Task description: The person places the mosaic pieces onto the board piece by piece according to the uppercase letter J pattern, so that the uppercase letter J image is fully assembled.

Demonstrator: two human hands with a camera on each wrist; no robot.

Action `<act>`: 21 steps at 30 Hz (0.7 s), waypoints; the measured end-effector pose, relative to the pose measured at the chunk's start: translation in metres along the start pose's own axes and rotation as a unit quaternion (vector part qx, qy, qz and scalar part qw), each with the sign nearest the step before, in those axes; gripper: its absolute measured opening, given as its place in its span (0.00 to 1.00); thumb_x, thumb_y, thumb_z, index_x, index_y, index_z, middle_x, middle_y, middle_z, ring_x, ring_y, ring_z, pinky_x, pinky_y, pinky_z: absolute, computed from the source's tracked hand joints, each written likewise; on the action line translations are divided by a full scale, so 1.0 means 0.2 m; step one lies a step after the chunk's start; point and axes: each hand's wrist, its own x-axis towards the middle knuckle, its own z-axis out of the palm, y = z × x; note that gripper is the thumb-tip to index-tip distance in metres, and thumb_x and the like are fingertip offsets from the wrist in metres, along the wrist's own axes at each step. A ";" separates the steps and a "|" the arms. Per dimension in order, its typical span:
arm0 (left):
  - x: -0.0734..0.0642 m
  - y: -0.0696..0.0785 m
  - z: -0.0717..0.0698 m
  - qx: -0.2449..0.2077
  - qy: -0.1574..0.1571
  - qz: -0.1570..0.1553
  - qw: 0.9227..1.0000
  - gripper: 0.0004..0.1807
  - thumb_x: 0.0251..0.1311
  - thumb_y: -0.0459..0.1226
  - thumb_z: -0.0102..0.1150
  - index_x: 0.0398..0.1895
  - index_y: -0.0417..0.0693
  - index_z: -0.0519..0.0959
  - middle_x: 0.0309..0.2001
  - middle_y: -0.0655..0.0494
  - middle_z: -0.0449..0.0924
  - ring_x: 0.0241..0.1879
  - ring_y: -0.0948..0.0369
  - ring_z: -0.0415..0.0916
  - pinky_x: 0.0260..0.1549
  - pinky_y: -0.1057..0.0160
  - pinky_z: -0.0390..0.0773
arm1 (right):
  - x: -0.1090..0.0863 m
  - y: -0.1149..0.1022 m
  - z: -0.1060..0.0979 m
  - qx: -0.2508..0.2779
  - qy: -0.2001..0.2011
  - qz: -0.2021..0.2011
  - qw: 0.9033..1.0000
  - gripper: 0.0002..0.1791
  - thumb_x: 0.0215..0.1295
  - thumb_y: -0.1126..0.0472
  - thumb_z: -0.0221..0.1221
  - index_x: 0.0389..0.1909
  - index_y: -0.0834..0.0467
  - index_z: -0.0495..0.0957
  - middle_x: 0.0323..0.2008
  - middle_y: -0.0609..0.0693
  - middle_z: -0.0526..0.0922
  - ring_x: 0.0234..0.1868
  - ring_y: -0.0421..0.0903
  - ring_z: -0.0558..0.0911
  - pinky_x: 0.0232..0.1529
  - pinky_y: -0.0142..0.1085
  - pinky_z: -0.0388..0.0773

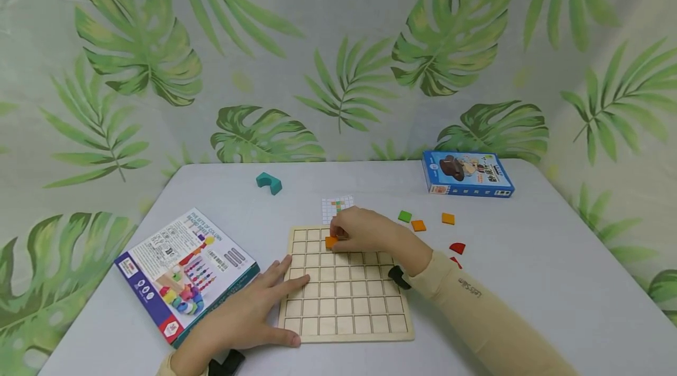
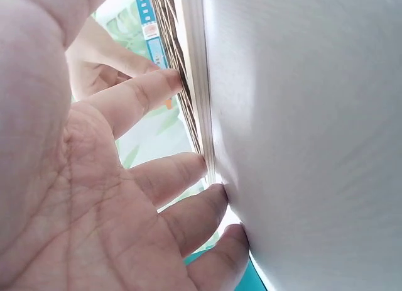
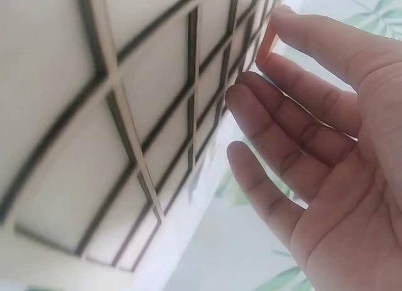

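Note:
A wooden grid board point(image 1: 344, 308) lies flat on the table. Over its far rows my right hand point(image 1: 367, 230) pinches an orange square tile point(image 1: 331, 242) between thumb and fingertip; the tile's edge point(image 3: 269, 43) also shows in the right wrist view. My left hand point(image 1: 252, 310) is spread at the board's left edge, one finger lying over the cells and the thumb by the near corner. In the left wrist view the fingers point(image 2: 182, 178) are straight and touch the board's side point(image 2: 198, 65). A pattern card point(image 1: 330, 207) with a coloured grid lies behind the board, partly covered by my right hand.
Right of the board lie a green tile point(image 1: 405, 216), orange tiles point(image 1: 418, 225) and red quarter-round pieces point(image 1: 457, 248). A blue box point(image 1: 468, 173) stands at the back right. A puzzle box point(image 1: 185, 270) lies at left, and a teal arch block point(image 1: 269, 182) sits behind.

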 end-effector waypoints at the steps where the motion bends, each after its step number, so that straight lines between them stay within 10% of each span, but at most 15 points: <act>1: 0.00 0.00 0.00 0.001 0.000 -0.001 1.000 0.55 0.51 0.68 0.76 0.83 0.66 0.67 0.89 0.45 0.42 0.86 0.33 0.45 0.74 0.23 0.62 | 0.01 0.00 0.01 -0.002 0.000 -0.002 1.000 0.09 0.72 0.54 0.71 0.42 0.56 0.86 0.38 0.46 0.86 0.36 0.38 0.79 0.42 0.33 0.81; 21: 0.00 0.00 0.01 0.014 -0.004 -0.003 1.000 0.56 0.52 0.70 0.73 0.84 0.68 0.65 0.89 0.46 0.42 0.85 0.33 0.47 0.72 0.24 0.65 | 0.04 -0.08 0.04 -0.078 0.017 0.005 0.997 0.12 0.67 0.52 0.75 0.37 0.55 0.87 0.32 0.46 0.85 0.30 0.38 0.75 0.36 0.33 0.76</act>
